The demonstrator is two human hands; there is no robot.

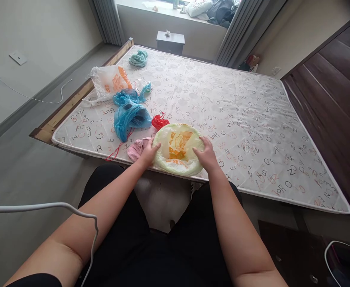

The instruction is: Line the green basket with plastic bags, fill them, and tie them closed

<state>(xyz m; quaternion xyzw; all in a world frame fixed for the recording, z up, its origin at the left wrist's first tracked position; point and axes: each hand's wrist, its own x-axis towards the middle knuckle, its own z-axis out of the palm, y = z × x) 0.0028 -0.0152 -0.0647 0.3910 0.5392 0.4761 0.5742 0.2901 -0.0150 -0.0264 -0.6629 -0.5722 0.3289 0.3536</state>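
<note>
A pale yellow-green plastic bag [177,149] with orange print is spread into a round shape with a thick, crinkled rim, at the near edge of the mattress. What lies beneath it is hidden. My left hand [150,153] grips its left rim, thumb on top and fingers out of sight under the side. On the opposite rim, my right hand [206,154] holds on the same way, thumb pointing inward. A pink cloth [137,149] lies beside my left hand. Just behind the round bag sits a crumpled red plastic bag [160,121].
The bare mattress [237,131] carries crumpled blue plastic bags [131,115], a white bag with orange print [109,81] and a teal cloth [138,58]. A white cable [67,206] crosses near my left arm. A small nightstand [170,38] stands below the window.
</note>
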